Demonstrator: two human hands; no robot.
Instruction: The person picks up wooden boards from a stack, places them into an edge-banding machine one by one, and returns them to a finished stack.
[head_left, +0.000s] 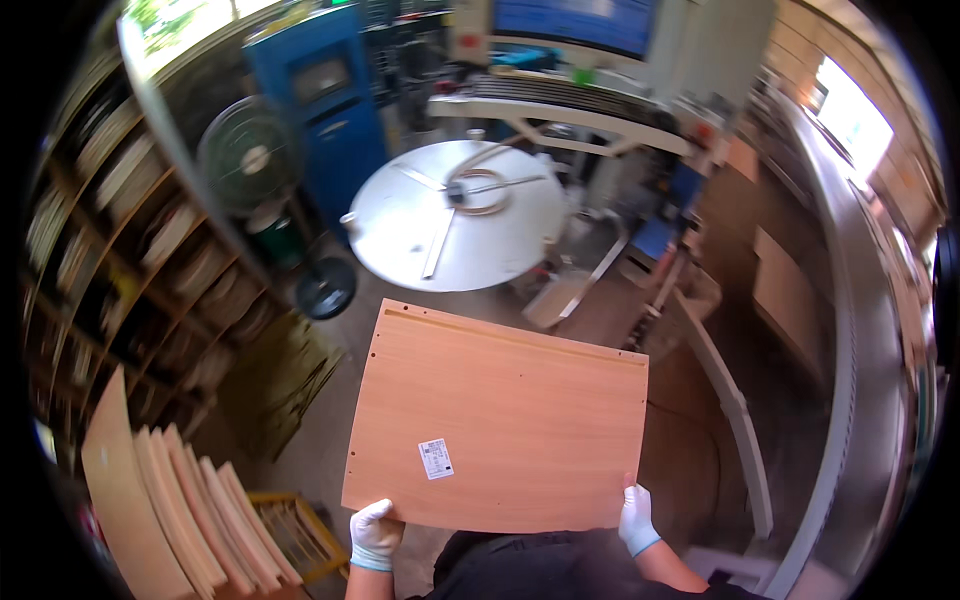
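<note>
A light wood-coloured panel (500, 400) is held out flat in front of me, with small holes near its edges, a groove along its far edge and a white label on its face. My left hand (375, 530) in a white glove grips the near left corner, thumb on top. My right hand (638, 515), also gloved, grips the near right corner. The fingers of both hands are partly hidden by the panel.
A round white turntable (395, 235) stands ahead, with a machine (560, 100) and screen behind. A green fan (230, 150), blue cabinet (340, 150) and shelving (120, 230) are to the left. Stacked boards (170, 510) stand lower left. A long metal rail (840, 300) runs along the right.
</note>
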